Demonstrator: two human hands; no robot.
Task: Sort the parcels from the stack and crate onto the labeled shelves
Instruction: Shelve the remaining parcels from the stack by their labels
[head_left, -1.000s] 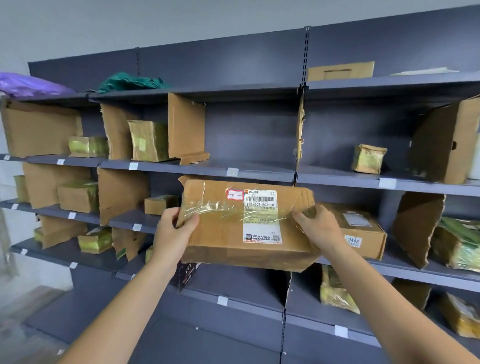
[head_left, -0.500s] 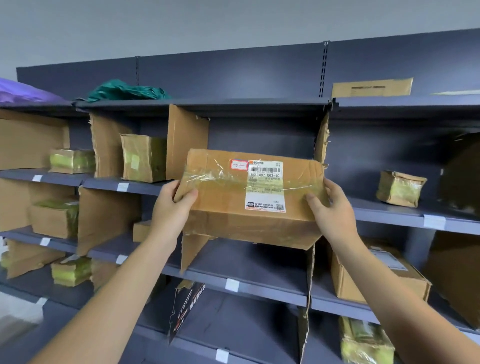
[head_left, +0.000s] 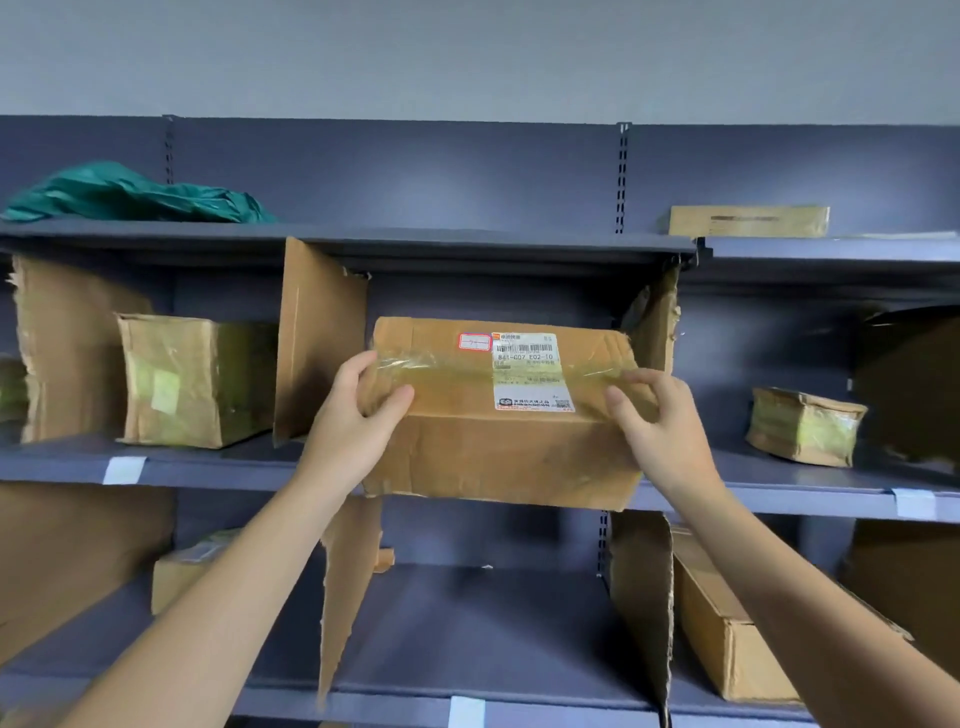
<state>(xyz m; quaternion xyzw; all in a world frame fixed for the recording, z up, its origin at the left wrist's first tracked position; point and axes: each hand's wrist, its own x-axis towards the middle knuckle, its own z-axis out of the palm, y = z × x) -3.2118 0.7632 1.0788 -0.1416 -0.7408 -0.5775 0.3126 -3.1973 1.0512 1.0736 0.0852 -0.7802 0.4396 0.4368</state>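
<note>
- The step in hand looks like placing. One brown parcel (head_left: 498, 431) is held up in front of the upper-middle shelf (head_left: 208, 467), at the bay between the left cardboard divider (head_left: 319, 338) and the torn right divider (head_left: 652, 322).
- The left hand (head_left: 358, 415) holds the parcel's left end, with the thumb across the taped front face and the fingers wrapped behind. Its grip is closed on the box.
- The right hand (head_left: 660, 426) holds the right upper corner, with the thumb in front and the fingers curled over the top. That grip is closed on the box too.
- The parcel's lower edge overlaps the shelf's front lip. Whether it rests there or hangs just in front, I cannot tell.
- Its shipping label (head_left: 530, 371) faces the camera.
- A taped box (head_left: 192, 384) sits in the bay to the left, and a small parcel (head_left: 802, 426) sits on the shelf to the right.
- The next move, as I judge it, calls for pushing the box level and straight in between the dividers. It should not knock those flimsy card walls, and both hands let go once it is in.
</note>
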